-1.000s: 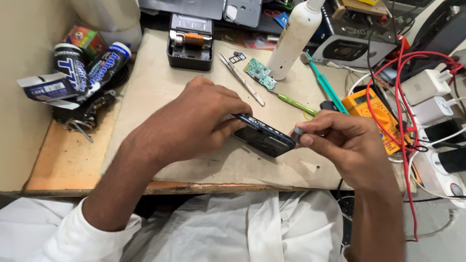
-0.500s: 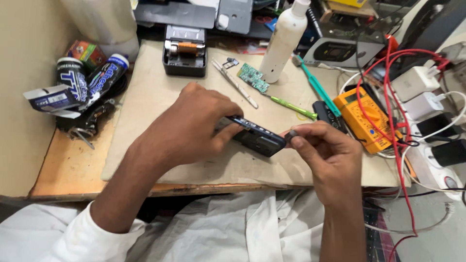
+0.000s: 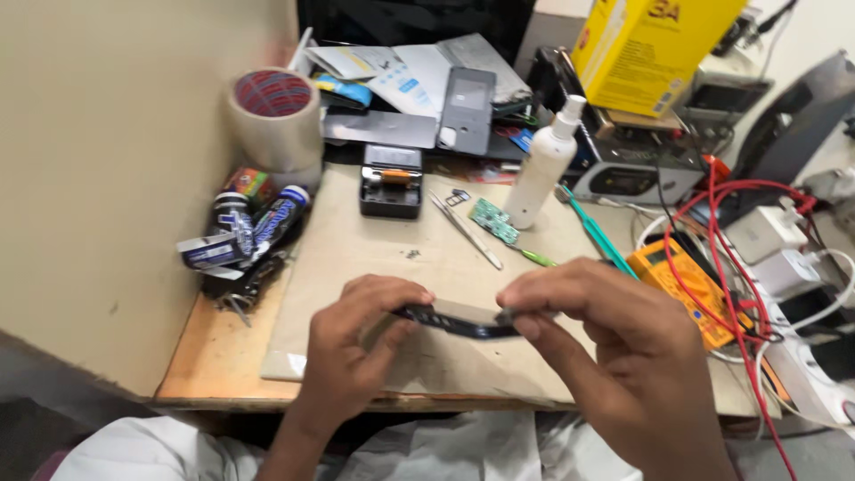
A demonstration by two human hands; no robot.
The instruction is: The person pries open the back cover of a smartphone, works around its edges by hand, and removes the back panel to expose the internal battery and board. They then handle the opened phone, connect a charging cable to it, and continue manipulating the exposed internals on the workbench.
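Left hand point(image 3: 361, 343) closed around the left end of a thin dark phone point(image 3: 459, 321), thumb on top, fingers curled beneath. Right hand point(image 3: 614, 347) pinched shut on the phone's right end, fingertips point(image 3: 515, 312) pressed against its edge. Phone held edge-on between the two hands, just above the pale work mat point(image 3: 356, 258) and over its near half — not resting on it.

Beyond the phone, on the mat: slim metal tweezers point(image 3: 465, 230) lying slantwise, a small green circuit board point(image 3: 493, 220) just beside them, a white spray bottle point(image 3: 545, 165) upright right behind the board. Farther back from the phone, a small black box with an orange part point(image 3: 391, 181) at the mat's far edge. Left of the phone, off the mat — blue-and-white tubes point(image 3: 245, 233) in a heap, and behind them a roll of tape point(image 3: 273, 116) standing on end. Right of the phone, an orange multimeter point(image 3: 681, 283) under looping red wires point(image 3: 726, 267), with a teal-handled tool point(image 3: 595, 233) between meter and bottle. Far back, a yellow box point(image 3: 655, 44).
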